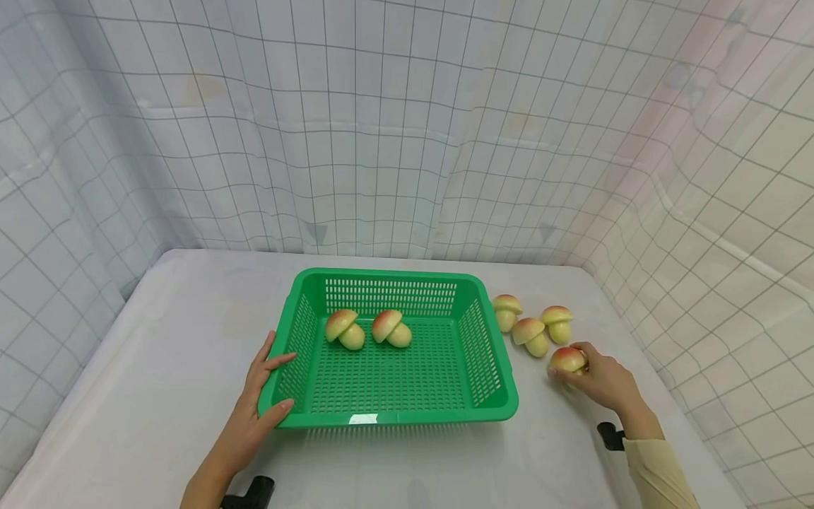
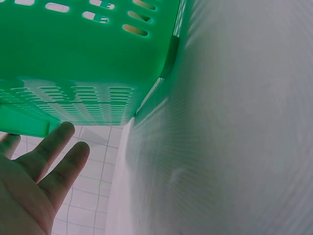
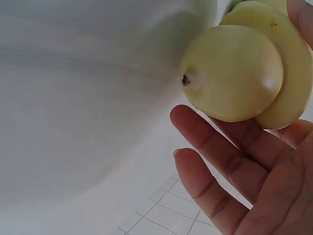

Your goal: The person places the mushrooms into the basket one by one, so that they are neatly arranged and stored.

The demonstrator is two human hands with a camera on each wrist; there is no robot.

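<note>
My left hand (image 1: 251,417) rests at the left side of a green plastic basket (image 1: 413,418), thumb and one finger over its rim. In the left wrist view the other fingers (image 2: 66,166) stretch out straight beside the basket's outer wall (image 2: 78,58). At the right of the table, my right hand (image 1: 600,378) holds a toy mushroom (image 1: 568,359) with a red-and-yellow cap, thumb and fingers on the cap. Its pale round stem (image 3: 232,73) faces the right wrist camera. Inside the basket lie two similar mushrooms, a left one (image 1: 343,329) and a right one (image 1: 391,329).
Three more toy mushrooms lie right of the basket: one by its wall (image 1: 506,311), one in front (image 1: 531,336) and one farther right (image 1: 557,324). A white cloth covers the table (image 1: 159,382). Grid-patterned curtains (image 1: 381,141) hang behind and at both sides.
</note>
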